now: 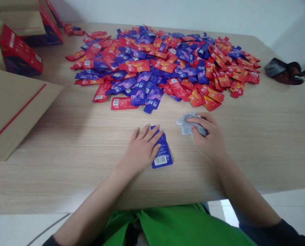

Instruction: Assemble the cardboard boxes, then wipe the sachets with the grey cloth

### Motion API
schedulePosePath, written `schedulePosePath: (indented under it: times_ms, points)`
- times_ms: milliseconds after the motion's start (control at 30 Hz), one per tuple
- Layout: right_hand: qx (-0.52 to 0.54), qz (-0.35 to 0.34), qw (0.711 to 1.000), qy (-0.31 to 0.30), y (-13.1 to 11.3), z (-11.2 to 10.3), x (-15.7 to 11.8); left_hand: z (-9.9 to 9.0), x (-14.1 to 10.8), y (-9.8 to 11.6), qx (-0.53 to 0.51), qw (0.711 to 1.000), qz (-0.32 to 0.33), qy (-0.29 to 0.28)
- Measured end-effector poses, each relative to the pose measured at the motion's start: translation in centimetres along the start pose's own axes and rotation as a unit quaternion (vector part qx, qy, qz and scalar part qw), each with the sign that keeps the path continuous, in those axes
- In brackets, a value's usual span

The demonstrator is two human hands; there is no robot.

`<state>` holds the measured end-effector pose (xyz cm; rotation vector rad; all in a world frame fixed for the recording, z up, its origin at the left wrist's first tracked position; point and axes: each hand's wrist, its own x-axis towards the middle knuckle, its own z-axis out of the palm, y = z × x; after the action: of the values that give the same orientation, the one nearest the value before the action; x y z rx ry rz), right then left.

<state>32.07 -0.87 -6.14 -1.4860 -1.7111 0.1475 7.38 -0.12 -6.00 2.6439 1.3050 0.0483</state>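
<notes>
My left hand point(143, 147) lies with its fingers spread over the top of a blue sachet point(162, 150), pressing it flat on the table. The sachet's barcode end faces me, and part of it is covered by my fingers. To the right, my right hand point(210, 133) grips a crumpled grey cloth point(187, 123) against the tabletop, a short way from the sachet. Beyond both hands spreads a large heap of red and blue sachets point(147, 68), with several at its near edge lying flat.
Open cardboard boxes with printed red and blue sides point(22, 51) stand at the left, and a wide box flap point(22, 109) reaches over the wooden table point(65, 181). A dark, shiny object point(282, 71) lies at the far right. Behind the table rises a pale wall point(168, 13).
</notes>
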Motion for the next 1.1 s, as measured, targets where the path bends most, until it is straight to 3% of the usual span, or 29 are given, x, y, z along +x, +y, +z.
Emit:
schedulePosePath:
  times_ms: [100,167,267,400,500,567,633,700,800,900,1100]
  points:
    - [-0.001,-0.006,1.0,0.014,0.3,-0.1,-0.1,0.2,-0.4,2.1,0.076,0.98,-0.177,0.045]
    - [-0.003,-0.005,1.0,0.015,0.5,0.0,-0.1,0.1,-0.9,3.1,0.101,0.97,-0.217,0.046]
    - [-0.003,-0.003,1.0,-0.007,0.7,0.3,-0.3,0.1,-2.1,3.5,0.098,0.973,-0.204,0.051]
    - [0.009,0.001,1.0,-0.023,0.0,1.0,-0.2,0.0,-4.2,2.3,0.068,0.981,-0.152,0.102]
    - [0.026,0.01,1.0,0.011,-1.8,2.0,0.1,-0.1,-5.5,1.1,0.062,0.981,-0.115,0.141]
    - [0.035,0.006,0.999,0.022,-3.8,3.1,0.0,0.3,-6.2,0.7,0.053,0.986,-0.085,0.13]
    - [0.026,-0.015,0.999,-0.016,-6.0,4.5,-0.5,1.2,-6.7,0.7,0.048,0.991,-0.065,0.103]
    - [-0.013,-0.062,0.992,-0.107,-8.1,6.1,-1.6,2.4,-7.2,1.1,0.052,0.993,-0.069,0.082]
    - [-0.099,-0.135,0.955,-0.246,-9.7,7.7,-3.0,3.5,-7.3,1.8,0.05,0.992,-0.1,0.064]
    - [-0.173,-0.127,0.939,-0.27,-8.7,7.8,-3.0,3.3,-6.4,2.4,0.026,0.991,-0.118,0.057]
    - [-0.233,-0.02,0.952,-0.197,-2.1,5.7,0.7,2.2,-3.1,2.5,0.014,0.993,-0.111,0.027]
